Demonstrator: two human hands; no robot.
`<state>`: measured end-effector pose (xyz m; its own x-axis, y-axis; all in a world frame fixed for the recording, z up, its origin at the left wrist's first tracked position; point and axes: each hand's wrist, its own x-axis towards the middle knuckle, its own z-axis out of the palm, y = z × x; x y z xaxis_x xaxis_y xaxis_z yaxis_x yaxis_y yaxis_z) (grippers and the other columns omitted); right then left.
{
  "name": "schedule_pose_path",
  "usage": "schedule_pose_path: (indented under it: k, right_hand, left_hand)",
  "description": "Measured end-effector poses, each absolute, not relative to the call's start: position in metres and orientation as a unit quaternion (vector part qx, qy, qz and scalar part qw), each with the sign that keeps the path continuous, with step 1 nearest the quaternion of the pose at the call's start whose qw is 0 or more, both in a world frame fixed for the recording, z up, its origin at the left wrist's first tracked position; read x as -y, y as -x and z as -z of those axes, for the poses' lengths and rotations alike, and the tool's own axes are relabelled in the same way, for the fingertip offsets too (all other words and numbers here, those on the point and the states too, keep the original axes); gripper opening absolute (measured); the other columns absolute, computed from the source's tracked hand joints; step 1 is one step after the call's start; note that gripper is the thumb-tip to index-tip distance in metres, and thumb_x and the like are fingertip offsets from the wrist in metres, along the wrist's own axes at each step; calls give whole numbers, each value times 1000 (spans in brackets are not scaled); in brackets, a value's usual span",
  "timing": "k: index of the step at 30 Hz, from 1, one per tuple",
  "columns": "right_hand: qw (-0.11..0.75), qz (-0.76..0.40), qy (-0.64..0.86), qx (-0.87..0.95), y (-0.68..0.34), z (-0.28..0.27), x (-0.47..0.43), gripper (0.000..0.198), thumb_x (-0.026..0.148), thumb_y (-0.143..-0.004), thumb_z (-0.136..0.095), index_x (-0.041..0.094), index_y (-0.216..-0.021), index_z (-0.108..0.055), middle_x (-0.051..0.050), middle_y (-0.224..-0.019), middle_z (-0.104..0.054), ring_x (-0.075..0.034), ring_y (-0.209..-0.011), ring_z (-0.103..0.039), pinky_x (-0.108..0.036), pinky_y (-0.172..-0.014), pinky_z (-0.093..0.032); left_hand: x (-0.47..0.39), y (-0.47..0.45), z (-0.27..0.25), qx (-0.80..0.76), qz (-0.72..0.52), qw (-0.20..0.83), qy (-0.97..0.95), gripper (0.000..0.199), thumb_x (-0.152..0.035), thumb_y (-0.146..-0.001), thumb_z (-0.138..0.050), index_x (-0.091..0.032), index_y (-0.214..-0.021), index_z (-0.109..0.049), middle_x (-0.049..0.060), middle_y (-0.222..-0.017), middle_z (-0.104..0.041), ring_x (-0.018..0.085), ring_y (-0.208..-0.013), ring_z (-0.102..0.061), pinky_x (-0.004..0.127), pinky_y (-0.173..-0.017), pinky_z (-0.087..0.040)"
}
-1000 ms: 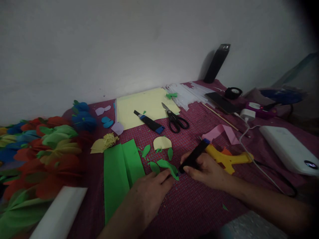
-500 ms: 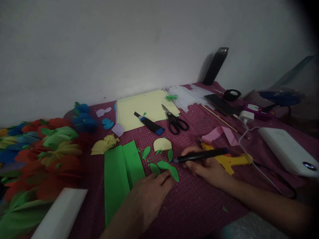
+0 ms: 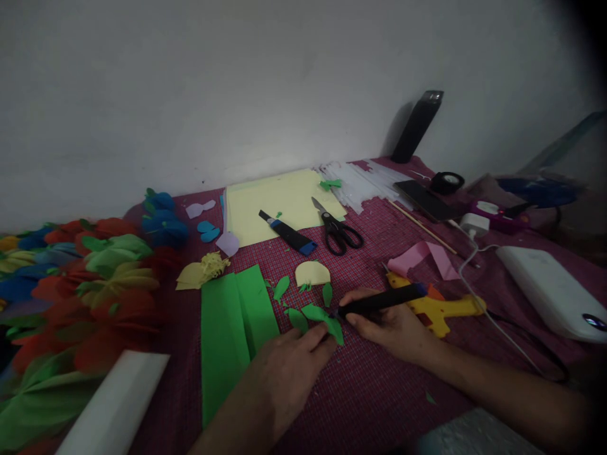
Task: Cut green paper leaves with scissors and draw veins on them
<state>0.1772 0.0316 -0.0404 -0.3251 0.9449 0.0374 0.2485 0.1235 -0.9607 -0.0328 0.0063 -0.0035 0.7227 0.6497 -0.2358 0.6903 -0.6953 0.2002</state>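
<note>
Green leaf [image 3: 315, 313] held down, pen [image 3: 379, 300] beside it

On the cloth [image 3: 379, 392], between the green paper [image 3: 220, 341] and the right hand [image 3: 391, 325], the leaf is held by the left hand [image 3: 289, 360], its fingers closed at the near edge. The pen is gripped in the right hand with fingers curled around it; whether its tip is touching the leaf cannot be told. By its look, the leaf should be light, thin, easily bent or torn, and best taken by an edge or pressed under fingertips. The pen should be stiff, best held near its tip.

Three loose leaves [image 3: 281, 289] are counted nearby, with one yellow piece [image 3: 313, 273], one pair of scissors [image 3: 342, 239], one cutter [image 3: 294, 237], one glue gun [image 3: 441, 309] and one phone [image 3: 424, 199]. The flowers [image 3: 123, 278] are too crowded to be counted.
</note>
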Motion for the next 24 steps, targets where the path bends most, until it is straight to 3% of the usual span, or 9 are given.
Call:
schedule_pose_path:
  k: [24]
  right_hand:
    - [366,-471,446,667,-176,41,-34,18,25,-79,-57,23,-97,-58,-3,-88,-64,-20,-82,-62,-33,-73,-55]
  left_hand:
    - [-6,33,3,-369,55,164,-913,53,3,-81,-37,-22,-125,-50,5,-130,-54,22,-96,-61,36,-82,-53]
